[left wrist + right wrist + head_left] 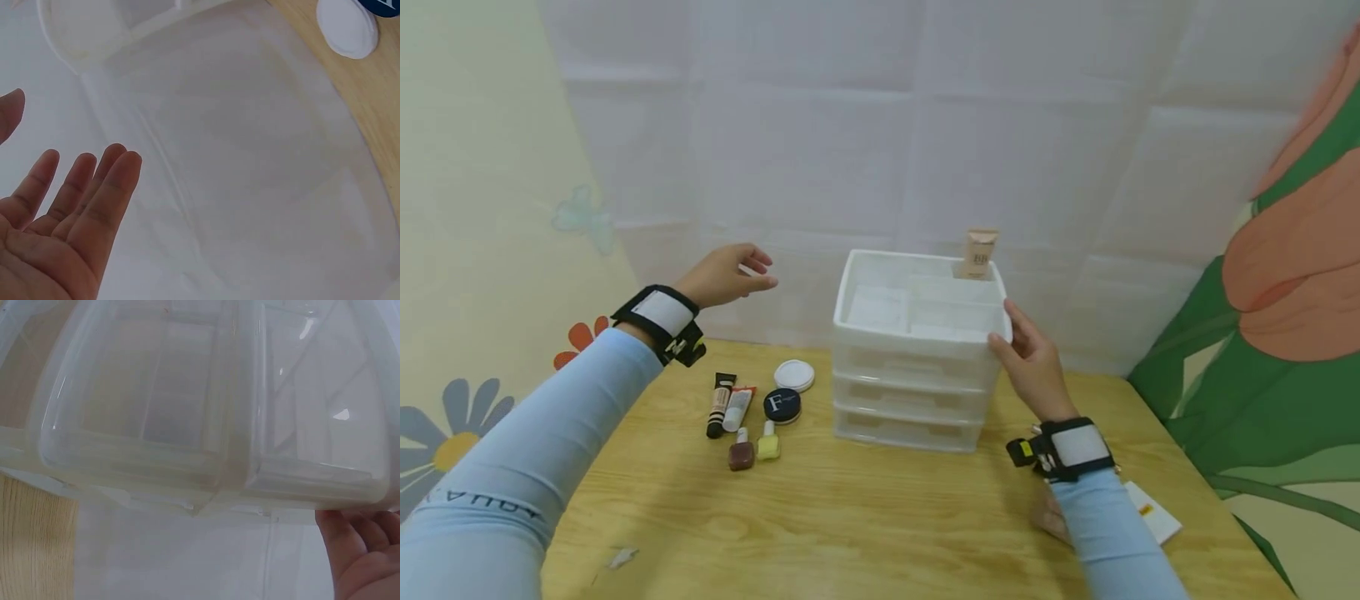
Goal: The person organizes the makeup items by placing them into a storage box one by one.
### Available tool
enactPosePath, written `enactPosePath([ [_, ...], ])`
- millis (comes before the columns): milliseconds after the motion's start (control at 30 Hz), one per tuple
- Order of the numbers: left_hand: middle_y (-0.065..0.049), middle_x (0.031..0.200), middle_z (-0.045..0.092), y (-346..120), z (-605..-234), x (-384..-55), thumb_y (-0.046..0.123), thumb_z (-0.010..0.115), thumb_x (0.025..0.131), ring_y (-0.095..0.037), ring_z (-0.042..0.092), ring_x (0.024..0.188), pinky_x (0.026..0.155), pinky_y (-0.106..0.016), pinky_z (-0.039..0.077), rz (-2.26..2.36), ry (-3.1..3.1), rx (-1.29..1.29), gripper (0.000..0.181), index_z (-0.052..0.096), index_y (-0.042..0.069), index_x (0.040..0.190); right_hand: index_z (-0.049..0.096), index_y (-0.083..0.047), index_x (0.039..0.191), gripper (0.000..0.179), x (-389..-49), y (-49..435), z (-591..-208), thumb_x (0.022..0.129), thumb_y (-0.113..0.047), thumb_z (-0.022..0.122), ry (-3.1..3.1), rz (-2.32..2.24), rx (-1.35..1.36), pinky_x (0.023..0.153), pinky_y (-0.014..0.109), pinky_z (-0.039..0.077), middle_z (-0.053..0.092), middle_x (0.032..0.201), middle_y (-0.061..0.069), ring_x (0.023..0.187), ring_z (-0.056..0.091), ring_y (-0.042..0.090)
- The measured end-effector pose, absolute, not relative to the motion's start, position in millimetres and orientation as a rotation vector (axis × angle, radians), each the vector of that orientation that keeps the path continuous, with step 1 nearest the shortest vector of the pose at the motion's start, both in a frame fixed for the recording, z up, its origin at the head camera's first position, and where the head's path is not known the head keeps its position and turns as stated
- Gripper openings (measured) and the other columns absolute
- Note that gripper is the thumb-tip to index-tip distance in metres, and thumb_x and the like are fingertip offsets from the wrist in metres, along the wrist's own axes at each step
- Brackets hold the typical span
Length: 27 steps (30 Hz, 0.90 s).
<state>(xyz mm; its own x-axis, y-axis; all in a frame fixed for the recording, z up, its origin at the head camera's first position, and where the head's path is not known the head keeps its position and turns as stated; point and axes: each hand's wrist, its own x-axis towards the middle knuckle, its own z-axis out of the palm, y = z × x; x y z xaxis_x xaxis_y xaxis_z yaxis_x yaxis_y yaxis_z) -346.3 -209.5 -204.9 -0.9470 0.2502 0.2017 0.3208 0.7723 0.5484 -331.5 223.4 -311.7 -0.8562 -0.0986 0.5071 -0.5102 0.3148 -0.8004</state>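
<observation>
A white plastic drawer organizer [917,362] with three stacked drawers stands on the table, its top tray divided into compartments. At its upper right front corner my right hand [1033,362] holds the rim, thumb at the front and fingers along the side. The right wrist view shows the organizer's translucent side [150,394] close up, with the fingers [344,540] against its edge. A beige BB cream tube [979,252] stands upright in the back right compartment. My left hand [722,273] is in the air left of the organizer, fingers relaxed, holding nothing.
Left of the organizer lie a black-and-beige tube [721,404], a white tube [738,408], a white round lid [794,376], a dark round compact [782,406] and two nail polish bottles, brown [741,452] and yellow [769,442]. A white item [1153,512] lies partly behind the right sleeve.
</observation>
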Motion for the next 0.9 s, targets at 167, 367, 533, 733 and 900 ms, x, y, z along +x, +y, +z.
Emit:
enactPosePath([
  [167, -0.028, 0.126, 0.053, -228, -237, -347, 0.026, 0.061, 0.096, -0.038, 0.06, 0.101, 0.084, -0.046, 0.052, -0.914, -2.902, -0.386, 0.046, 0.05, -0.005, 0.128, 0.028, -0.007, 0.152, 0.063, -329, 223, -311, 0.098, -0.021, 0.058, -2.211, 1.574, 0.555, 0.093, 0.016, 0.042, 0.036, 0.149, 0.02, 0.131, 0.043, 0.035],
  [367, -0.031, 0.123, 0.054, -250, -273, -344, 0.026, 0.061, 0.096, -0.039, 0.061, 0.098, 0.081, -0.045, 0.053, -0.876, -2.955, -0.342, 0.046, 0.051, -0.008, 0.126, 0.027, -0.007, 0.152, 0.063, -327, 224, -313, 0.098, -0.019, 0.058, -2.213, 1.572, 0.562, 0.093, 0.015, 0.042, 0.035, 0.149, 0.02, 0.131, 0.042, 0.035],
  [533, -0.034, 0.123, 0.053, -263, -298, -345, 0.026, 0.061, 0.096, -0.043, 0.059, 0.102, 0.079, -0.044, 0.054, -0.891, -3.012, -0.3, 0.05, 0.049, -0.012, 0.126, 0.026, -0.011, 0.153, 0.064, -325, 229, -313, 0.098, -0.021, 0.058, -2.242, 1.547, 0.538, 0.093, 0.016, 0.042, 0.034, 0.15, 0.018, 0.131, 0.042, 0.035],
  [733, -0.037, 0.121, 0.053, -274, -328, -351, 0.023, 0.061, 0.096, -0.045, 0.06, 0.102, 0.077, -0.043, 0.056, -0.985, -3.093, -0.167, 0.052, 0.046, -0.016, 0.128, 0.028, -0.009, 0.152, 0.063, -322, 233, -312, 0.098, -0.022, 0.057, -2.234, 1.537, 0.531, 0.092, 0.015, 0.042, 0.037, 0.148, 0.019, 0.129, 0.044, 0.036],
  [900, -0.035, 0.109, 0.06, -278, -351, -352, 0.019, 0.062, 0.094, -0.037, 0.066, 0.087, 0.069, -0.039, 0.058, -1.052, -3.14, -0.021, 0.047, 0.051, -0.02, 0.118, 0.028, -0.006, 0.152, 0.062, -321, 236, -311, 0.098, -0.019, 0.057, -2.208, 1.55, 0.549, 0.091, 0.014, 0.043, 0.038, 0.147, 0.021, 0.128, 0.045, 0.038],
])
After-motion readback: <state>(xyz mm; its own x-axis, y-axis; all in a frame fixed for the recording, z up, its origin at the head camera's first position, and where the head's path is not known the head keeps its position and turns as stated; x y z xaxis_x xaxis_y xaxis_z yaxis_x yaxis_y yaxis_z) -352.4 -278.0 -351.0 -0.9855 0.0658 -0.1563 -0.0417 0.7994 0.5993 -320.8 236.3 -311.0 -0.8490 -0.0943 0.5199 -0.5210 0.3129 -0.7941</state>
